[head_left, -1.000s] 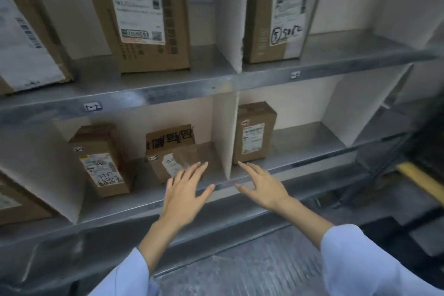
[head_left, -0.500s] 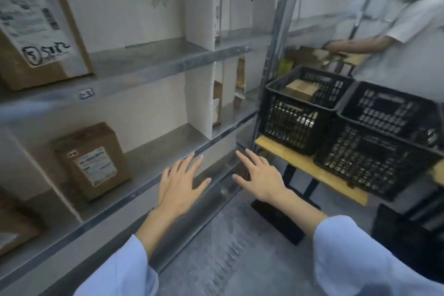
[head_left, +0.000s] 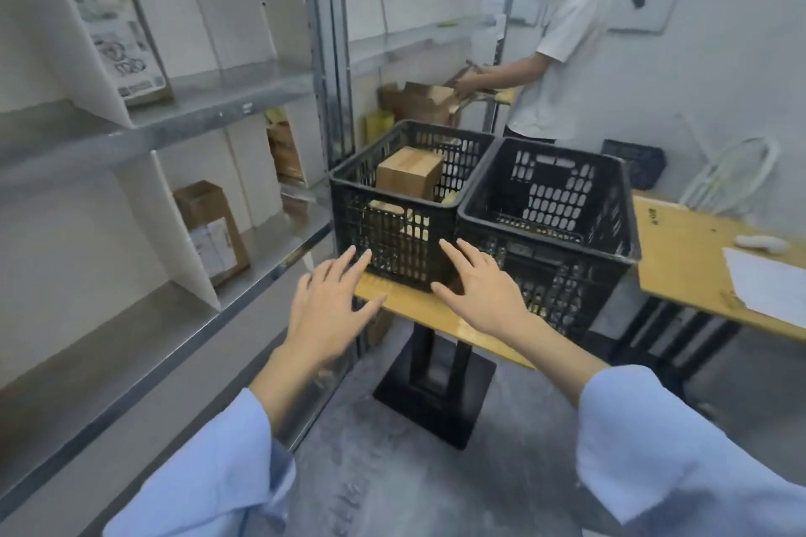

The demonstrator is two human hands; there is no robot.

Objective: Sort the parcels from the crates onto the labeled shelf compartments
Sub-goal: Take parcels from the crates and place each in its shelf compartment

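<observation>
Two black plastic crates stand side by side on a wooden table (head_left: 680,262). The left crate (head_left: 392,227) holds a brown cardboard parcel (head_left: 408,172); the right crate (head_left: 549,231) looks empty inside. My left hand (head_left: 329,310) and my right hand (head_left: 482,288) hover in front of the left crate with fingers spread, holding nothing. The metal shelf (head_left: 144,135) runs along the left, with a labelled parcel (head_left: 120,35) on the upper level and another parcel (head_left: 213,227) on the lower level.
Another person (head_left: 554,57) in a white shirt handles open boxes (head_left: 423,100) at the far end. White paper (head_left: 767,279) lies on the table at right. A white wire frame (head_left: 732,170) leans against the wall. The table's black pedestal (head_left: 432,392) stands on the grey floor.
The view has swung right, away from the shelf compartments toward the crates. Both hands stay spread and empty and now sit close in front of the left crate.
</observation>
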